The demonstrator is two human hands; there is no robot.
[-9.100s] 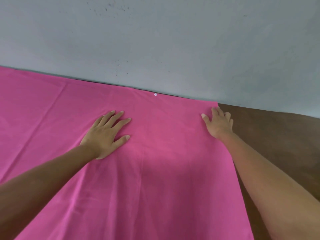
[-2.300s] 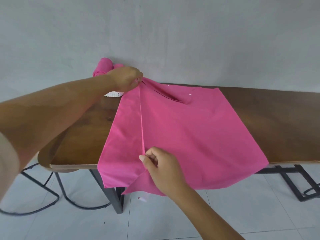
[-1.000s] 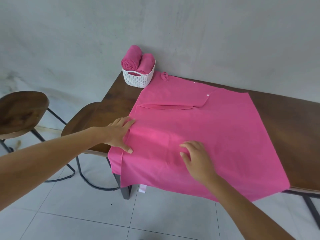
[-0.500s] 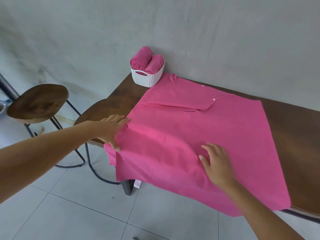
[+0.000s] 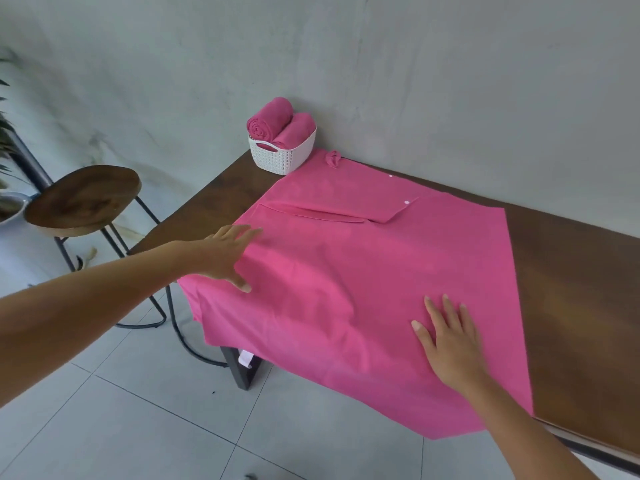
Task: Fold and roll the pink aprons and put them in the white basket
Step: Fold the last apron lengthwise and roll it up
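Note:
A pink apron [image 5: 363, 271] lies spread over the brown wooden table [image 5: 571, 278], its left part folded over and its near edge hanging off the table's front. My left hand [image 5: 227, 252] rests flat on the folded left edge, fingers straight. With spread fingers, my right hand [image 5: 448, 337] presses flat on the cloth near the front. The white basket [image 5: 282, 155] stands at the table's far left corner against the wall. Two rolled pink aprons [image 5: 277, 124] lie in it.
A round wooden stool [image 5: 85, 199] on black metal legs stands left of the table. A grey wall runs behind the table. White floor tiles lie below. Plant leaves show at the far left edge.
My right hand has slid right along the cloth near the front edge. My left hand has stayed on the folded left edge. The view has swung a little to the left.

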